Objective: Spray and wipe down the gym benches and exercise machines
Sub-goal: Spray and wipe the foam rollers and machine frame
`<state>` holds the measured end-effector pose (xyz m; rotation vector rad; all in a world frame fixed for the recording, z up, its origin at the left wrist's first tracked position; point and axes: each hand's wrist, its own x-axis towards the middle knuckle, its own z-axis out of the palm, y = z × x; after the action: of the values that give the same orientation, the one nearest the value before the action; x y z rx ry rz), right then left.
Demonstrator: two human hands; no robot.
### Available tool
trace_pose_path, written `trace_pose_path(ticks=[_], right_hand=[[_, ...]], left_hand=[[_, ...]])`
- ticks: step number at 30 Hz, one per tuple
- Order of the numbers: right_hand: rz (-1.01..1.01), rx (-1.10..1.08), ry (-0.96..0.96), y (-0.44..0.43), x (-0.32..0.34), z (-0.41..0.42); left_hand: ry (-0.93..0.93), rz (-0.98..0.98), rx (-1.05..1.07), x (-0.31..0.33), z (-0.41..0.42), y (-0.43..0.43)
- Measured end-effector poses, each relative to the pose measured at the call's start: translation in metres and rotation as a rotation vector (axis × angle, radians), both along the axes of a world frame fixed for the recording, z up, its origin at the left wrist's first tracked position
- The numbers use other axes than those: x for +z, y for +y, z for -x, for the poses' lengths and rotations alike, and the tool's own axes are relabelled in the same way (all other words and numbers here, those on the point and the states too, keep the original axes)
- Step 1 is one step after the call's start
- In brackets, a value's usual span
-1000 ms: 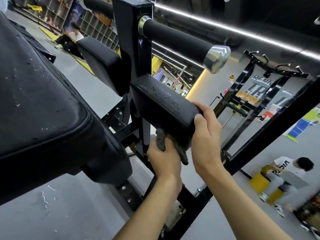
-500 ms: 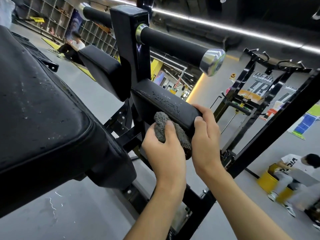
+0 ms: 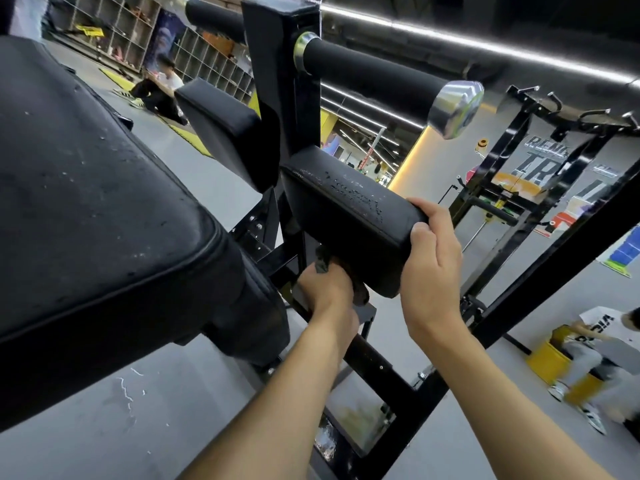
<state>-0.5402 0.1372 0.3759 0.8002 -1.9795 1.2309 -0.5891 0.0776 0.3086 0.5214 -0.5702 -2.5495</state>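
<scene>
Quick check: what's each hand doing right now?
Left hand: grips the cloth under the pad.
Right hand: grips the pad's end.

Small black pad [image 3: 346, 216], centre of frame: fixed to the black machine upright [image 3: 282, 81], sloping down toward the lower right, top face scuffed with pale flecks. Dark grey cloth [image 3: 322, 262]: crumpled against the pad's underside, mostly hidden. Large black bench cushion [image 3: 86, 202], left of frame: surface speckled with pale spots.
</scene>
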Motion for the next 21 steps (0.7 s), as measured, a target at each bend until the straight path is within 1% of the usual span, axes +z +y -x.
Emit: trace_pose_path(ticks=[1,5,7,9,12,14,17,19,21], right_hand=[[0.001,-0.002,0.000,0.001,0.000,0.000],[0.008,-0.003,0.008,-0.001,-0.001,0.001],[0.018,0.001,0.014,-0.001,-0.002,0.002],[0.023,0.006,0.017,-0.001,-0.003,0.003],[0.023,0.012,0.030,-0.001,-0.004,0.004],[0.024,0.009,0.042,-0.001,-0.004,0.004],[0.016,0.000,0.039,-0.001,-0.004,0.004],[0.008,0.000,0.032,-0.001,-0.004,0.002],[-0.005,-0.001,0.029,-0.001,-0.004,0.002]], left_hand=[[0.020,0.022,0.034,0.005,-0.007,-0.001],[0.131,0.192,0.297,0.027,-0.053,0.000],[0.167,0.277,0.378,0.035,-0.068,0.001],[0.161,0.306,0.430,0.036,-0.068,0.002],[0.125,0.296,0.525,0.033,-0.053,-0.001],[0.089,0.247,0.500,0.027,-0.036,-0.005],[-0.024,0.139,0.331,0.013,-0.002,-0.012],[-0.033,0.059,0.233,0.008,0.008,-0.014],[-0.016,0.066,0.257,0.011,0.004,-0.015]])
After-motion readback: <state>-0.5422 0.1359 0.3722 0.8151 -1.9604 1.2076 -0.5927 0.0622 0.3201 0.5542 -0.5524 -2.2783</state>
